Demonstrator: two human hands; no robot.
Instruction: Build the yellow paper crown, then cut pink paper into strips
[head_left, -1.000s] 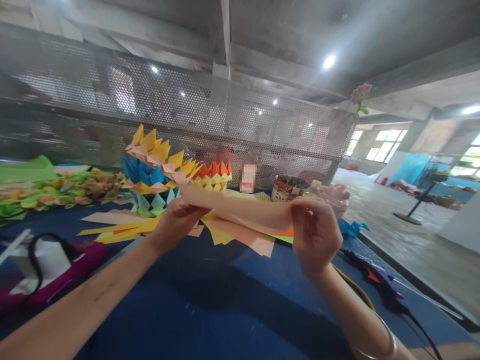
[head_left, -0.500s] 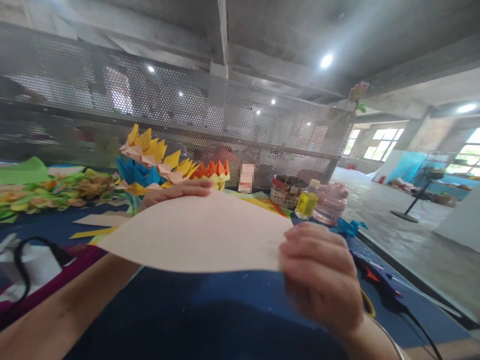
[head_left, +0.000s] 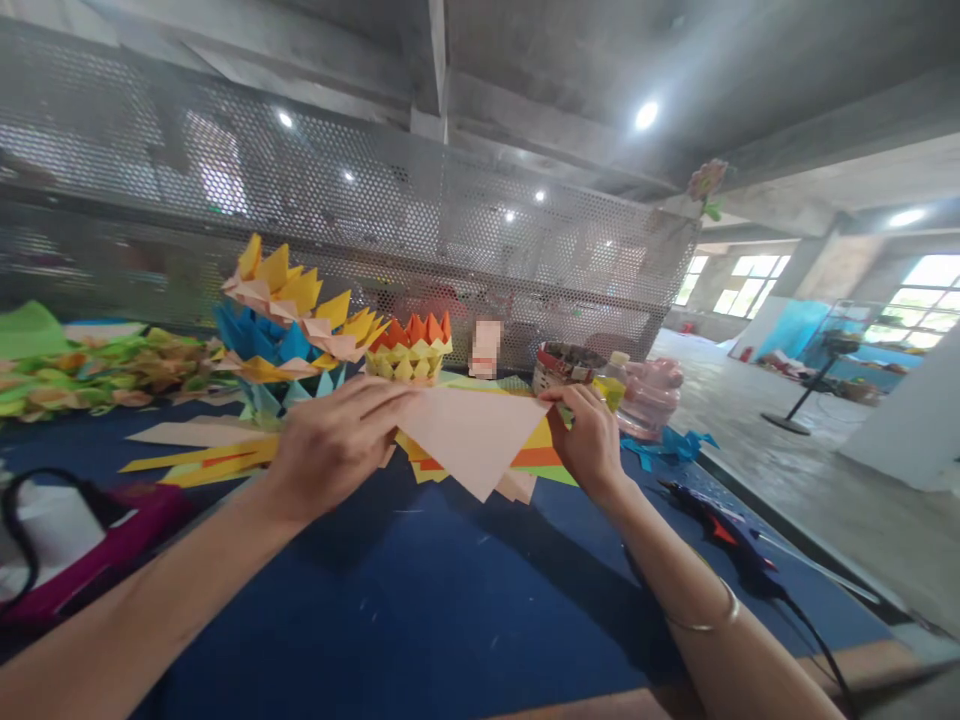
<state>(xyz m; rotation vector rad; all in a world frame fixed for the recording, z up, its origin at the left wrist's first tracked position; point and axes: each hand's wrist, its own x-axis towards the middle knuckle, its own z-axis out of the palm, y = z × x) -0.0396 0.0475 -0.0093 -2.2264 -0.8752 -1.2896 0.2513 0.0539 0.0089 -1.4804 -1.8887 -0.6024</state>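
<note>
A pale pink sheet of paper (head_left: 480, 435) hangs between my hands above the table, showing as a triangle with one corner pointing down. My left hand (head_left: 337, 430) pinches its left corner. At the right corner, my right hand (head_left: 585, 435) grips it between thumb and fingers. Behind and below the sheet lie yellow, orange and green papers (head_left: 551, 460). Beyond my left hand stand folded-paper pieces: a tall yellow, pink and blue one (head_left: 292, 320) and a smaller orange and yellow one (head_left: 409, 350).
A glue gun (head_left: 724, 530) with a cord lies at the right on the blue table (head_left: 420, 620). Near the back right are a round woven container (head_left: 566, 365), a yellow-labelled bottle (head_left: 613, 385) and a pink plastic container (head_left: 652, 395). Paper pieces (head_left: 180, 375) pile up at left.
The pink sheet has moved away from me and now looks like a smaller, downward-pointing triangle. My right hand has moved forward and left, and both hands now hold its upper corners.
</note>
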